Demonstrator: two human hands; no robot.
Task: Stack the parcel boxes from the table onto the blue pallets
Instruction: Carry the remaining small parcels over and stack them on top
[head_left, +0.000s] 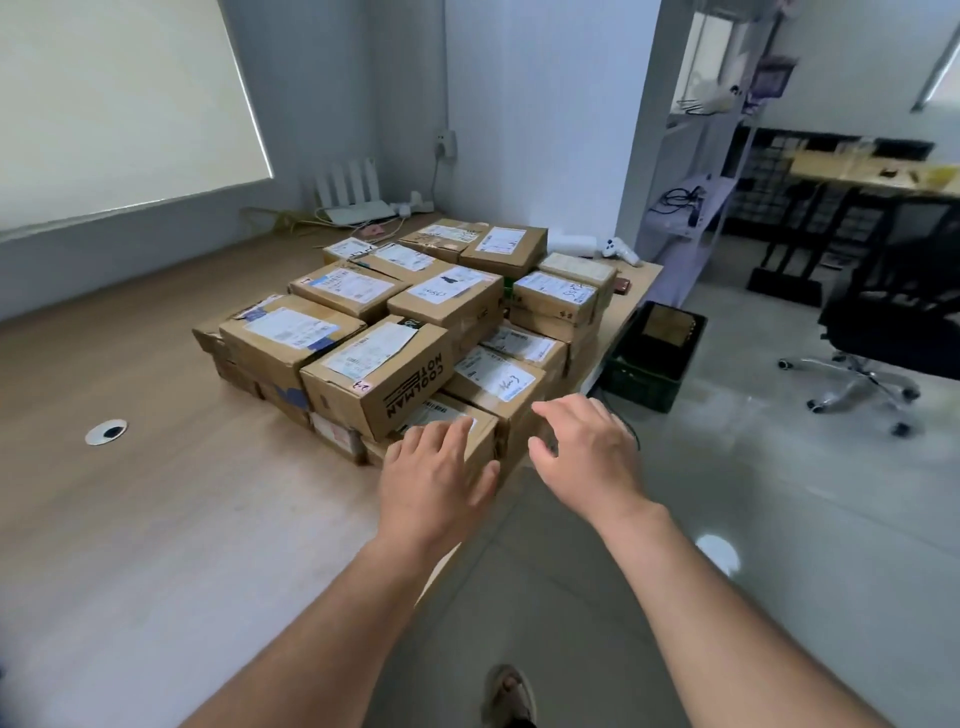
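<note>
Head view: green crate (641, 387) beside table (182, 493)

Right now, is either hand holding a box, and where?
Nothing is gripped. The left hand rests flat atop the nearest box, at its front corner; the right hand hovers open.

Parcel boxes (384, 379): brown cardboard, matt, scuffed at edges, some w/ tape strips showing a slight sheen. Labels (371, 349): white paper, matt, a few wrinkled. Tabletop (156, 405): light wood-grain finish, smooth, low sheen. Floor (779, 493): grey, smooth, v. glossy, reflects light. Crate (641, 387): dark green plastic, semi-matt. Chair (904, 312): black, prob. fabric or mesh, matt; its base (857, 374) is shiny chrome-look metal. Grommet (105, 431) in tabletop: pale plastic ring.
</note>
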